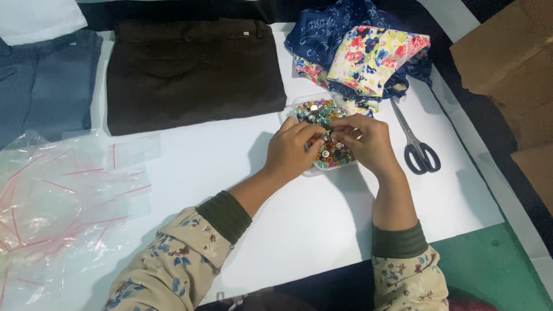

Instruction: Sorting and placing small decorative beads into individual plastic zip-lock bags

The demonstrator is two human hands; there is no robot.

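The clear shallow plastic tray of small coloured glass beads (322,112) sits mid-surface, below the floral fabric pile (368,55). My left hand (294,151) and right hand (368,141) pinch beads together over it. Black-handled scissors (416,144) lie just right.

Glossy, multicoloured glass-like beads with metallic glints (322,118) fill clear plastic tray (290,109). Matt dark brown cloth trousers (193,72), printed floral cotton fabric (368,55), shiny steel scissors with black plastic handles (416,141), crinkled glossy clear plastic bags (57,201) lie on smooth white counter (230,155).
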